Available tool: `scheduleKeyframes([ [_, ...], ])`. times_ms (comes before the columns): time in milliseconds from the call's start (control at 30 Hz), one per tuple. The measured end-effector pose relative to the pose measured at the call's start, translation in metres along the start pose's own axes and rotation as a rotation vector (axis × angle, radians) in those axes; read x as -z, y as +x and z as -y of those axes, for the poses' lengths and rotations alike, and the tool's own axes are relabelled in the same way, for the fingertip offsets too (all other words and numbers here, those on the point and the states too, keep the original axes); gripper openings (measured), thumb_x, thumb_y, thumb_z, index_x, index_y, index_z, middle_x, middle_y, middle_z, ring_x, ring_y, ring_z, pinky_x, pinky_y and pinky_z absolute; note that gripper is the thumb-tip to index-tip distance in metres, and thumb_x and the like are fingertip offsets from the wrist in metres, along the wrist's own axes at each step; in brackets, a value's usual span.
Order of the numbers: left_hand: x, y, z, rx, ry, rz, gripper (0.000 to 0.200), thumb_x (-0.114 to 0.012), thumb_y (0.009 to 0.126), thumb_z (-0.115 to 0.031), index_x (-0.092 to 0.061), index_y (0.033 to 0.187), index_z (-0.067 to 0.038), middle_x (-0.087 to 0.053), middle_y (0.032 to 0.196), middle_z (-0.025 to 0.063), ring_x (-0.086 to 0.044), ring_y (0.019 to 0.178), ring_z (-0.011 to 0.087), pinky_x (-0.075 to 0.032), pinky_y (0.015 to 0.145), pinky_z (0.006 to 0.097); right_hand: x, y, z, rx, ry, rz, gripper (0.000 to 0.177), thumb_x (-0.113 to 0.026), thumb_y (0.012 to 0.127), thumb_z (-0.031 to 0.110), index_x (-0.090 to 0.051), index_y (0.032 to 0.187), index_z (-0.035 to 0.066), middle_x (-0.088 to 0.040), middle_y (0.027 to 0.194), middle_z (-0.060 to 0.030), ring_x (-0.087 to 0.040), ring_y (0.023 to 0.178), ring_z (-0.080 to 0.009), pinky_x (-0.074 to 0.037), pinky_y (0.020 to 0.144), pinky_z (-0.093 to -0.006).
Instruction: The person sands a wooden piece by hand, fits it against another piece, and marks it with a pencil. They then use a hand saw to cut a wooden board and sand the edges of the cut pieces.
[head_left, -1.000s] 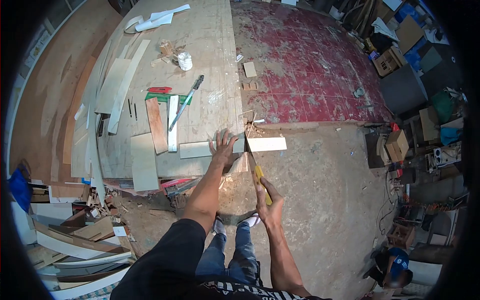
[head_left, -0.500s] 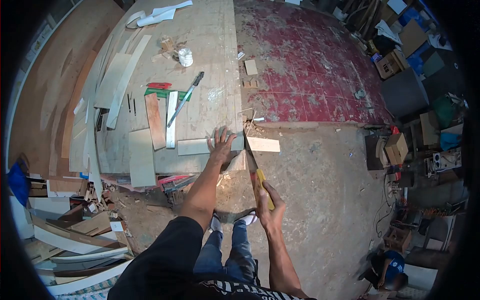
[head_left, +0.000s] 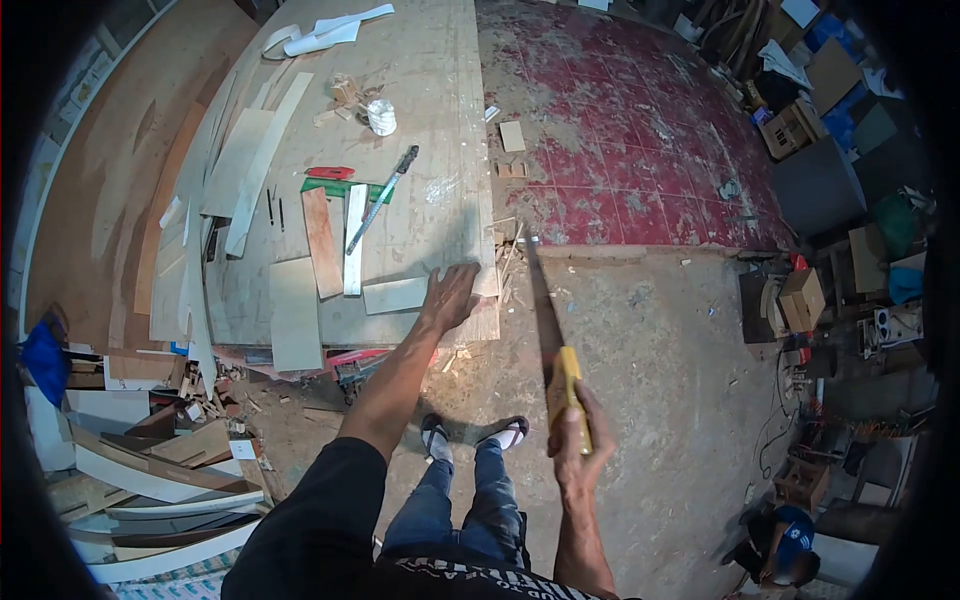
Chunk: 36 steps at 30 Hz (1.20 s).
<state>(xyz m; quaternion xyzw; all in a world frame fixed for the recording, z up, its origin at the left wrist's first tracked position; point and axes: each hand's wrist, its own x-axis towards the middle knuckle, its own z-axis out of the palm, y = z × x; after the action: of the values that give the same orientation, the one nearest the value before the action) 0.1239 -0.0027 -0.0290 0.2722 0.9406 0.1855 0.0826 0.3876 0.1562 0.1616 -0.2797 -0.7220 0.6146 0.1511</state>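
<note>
My right hand [head_left: 578, 437] is closed around the yellow handle of a handsaw [head_left: 543, 308]. The blade, smeared by motion, points away from me, to the right of the table edge and apart from the wood. On the worktable [head_left: 430, 230], my left hand [head_left: 452, 298] bends over the right end of a pale wooden strip [head_left: 394, 296], covering that end. Left of it lie a white strip [head_left: 354, 240], a reddish-brown strip [head_left: 321, 243] and a wider pale board [head_left: 295, 314]. A narrow tool with a dark handle [head_left: 383, 200] lies slanted across the white strip.
A red utility knife [head_left: 329, 173], a white container [head_left: 381, 117] and long thin boards [head_left: 268, 165] lie farther back on the table. Curved wood pieces [head_left: 165, 480] are piled at lower left. A person [head_left: 775, 545] sits at lower right; boxes [head_left: 800, 300] line the right side.
The saw has come away from the table edge, to the right and back. The short wood piece beyond the edge is out of sight. My left fingers have drawn in from their spread.
</note>
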Motion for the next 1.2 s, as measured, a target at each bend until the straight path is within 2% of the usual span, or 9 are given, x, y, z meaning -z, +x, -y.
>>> scheduleKeyframes([
  [400, 0.068, -0.041, 0.043, 0.054, 0.088, -0.074, 0.066, -0.070, 0.086, -0.033, -0.042, 0.138, -0.004, -0.056, 0.126, 0.0134, -0.055, 0.118, 0.0304, -0.044, 0.094, 0.0519, 0.008, 0.025, 0.033, 0.049, -0.085, -0.057, 0.044, -0.057, 0.099, 0.027, -0.057, 0.133, -0.002, -0.060, 0.074, -0.0044, -0.047, 0.050, -0.0060, -0.037, 0.044, -0.0223],
  [433, 0.069, -0.048, 0.052, 0.069, 0.113, -0.072, 0.066, -0.069, 0.087, -0.033, -0.042, 0.139, -0.004, -0.056, 0.126, 0.0133, -0.055, 0.117, 0.0305, -0.044, 0.094, 0.0517, 0.006, 0.025, 0.038, -0.005, -0.132, -0.035, 0.043, -0.058, 0.099, 0.024, -0.057, 0.133, -0.002, -0.068, 0.090, -0.0110, -0.060, 0.060, -0.0138, -0.050, 0.054, -0.0260],
  [467, 0.071, -0.055, 0.060, 0.085, 0.137, -0.068, 0.065, -0.068, 0.087, -0.033, -0.042, 0.139, -0.004, -0.056, 0.125, 0.0133, -0.056, 0.116, 0.0306, -0.045, 0.093, 0.0514, 0.002, 0.028, 0.034, 0.003, -0.132, -0.030, 0.043, -0.058, 0.099, 0.024, -0.057, 0.133, -0.002, -0.068, 0.090, -0.0110, -0.060, 0.060, -0.0138, -0.050, 0.054, -0.0260],
  [567, 0.080, -0.072, 0.081, 0.169, 0.147, -0.067, 0.065, -0.067, 0.088, -0.035, -0.042, 0.140, -0.004, -0.057, 0.124, 0.0127, -0.057, 0.114, 0.0299, -0.046, 0.092, 0.0513, -0.023, 0.039, 0.033, 0.470, -0.409, 0.085, 0.036, -0.061, 0.096, 0.012, -0.059, 0.129, -0.004, -0.069, 0.117, -0.0201, -0.069, 0.103, -0.0306, -0.052, 0.093, -0.0368],
  [733, 0.092, -0.097, 0.114, 0.252, 0.198, -0.086, 0.066, -0.067, 0.088, -0.037, -0.042, 0.141, -0.005, -0.058, 0.122, 0.0108, -0.058, 0.112, 0.0273, -0.048, 0.089, 0.0519, -0.071, 0.063, 0.027, 0.547, -0.473, 0.247, 0.028, -0.063, 0.093, 0.008, -0.064, 0.121, 0.003, -0.070, 0.104, -0.0252, -0.072, 0.090, -0.0351, -0.057, 0.077, -0.0402],
  [833, 0.081, -0.103, 0.133, 0.266, 0.240, -0.138, 0.066, -0.068, 0.087, -0.038, -0.045, 0.139, -0.006, -0.058, 0.120, 0.0096, -0.059, 0.109, 0.0258, -0.048, 0.087, 0.0508, -0.109, 0.104, 0.010, 0.814, -0.687, 0.331, 0.025, -0.067, 0.091, 0.019, -0.066, 0.116, 0.012, -0.069, 0.088, -0.0222, -0.068, 0.078, -0.0421, -0.054, 0.064, -0.0479],
  [933, 0.072, -0.102, 0.146, 0.267, 0.247, -0.210, 0.064, -0.069, 0.085, -0.037, -0.048, 0.137, -0.006, -0.059, 0.118, 0.0081, -0.058, 0.109, 0.0242, -0.048, 0.084, 0.0483, -0.155, 0.166, -0.010, 0.803, -0.939, 0.425, 0.028, -0.063, 0.094, 0.026, -0.063, 0.119, 0.015, -0.067, 0.082, -0.0209, -0.067, 0.074, -0.0408, -0.052, 0.061, -0.0497],
  [1000, 0.071, -0.099, 0.142, 0.288, 0.318, -0.183, 0.064, -0.069, 0.085, -0.036, -0.048, 0.138, -0.006, -0.059, 0.119, 0.0073, -0.057, 0.111, 0.0237, -0.048, 0.085, 0.0485, -0.193, 0.219, -0.032, 1.008, -0.907, 0.362, 0.028, -0.060, 0.095, 0.029, -0.062, 0.120, 0.017, -0.064, 0.080, -0.0194, -0.065, 0.071, -0.0399, -0.051, 0.059, -0.0508],
  [1200, 0.053, -0.101, 0.104, 0.398, 0.354, -0.166, 0.066, -0.067, 0.086, -0.042, -0.048, 0.137, -0.005, -0.057, 0.120, 0.0080, -0.055, 0.111, 0.0245, -0.048, 0.089, 0.0480, -0.275, 0.334, -0.083, 0.987, -1.063, 0.582, 0.037, -0.060, 0.095, 0.026, -0.056, 0.129, 0.012, -0.063, 0.102, -0.0246, -0.063, 0.091, -0.0424, -0.051, 0.076, -0.0518],
])
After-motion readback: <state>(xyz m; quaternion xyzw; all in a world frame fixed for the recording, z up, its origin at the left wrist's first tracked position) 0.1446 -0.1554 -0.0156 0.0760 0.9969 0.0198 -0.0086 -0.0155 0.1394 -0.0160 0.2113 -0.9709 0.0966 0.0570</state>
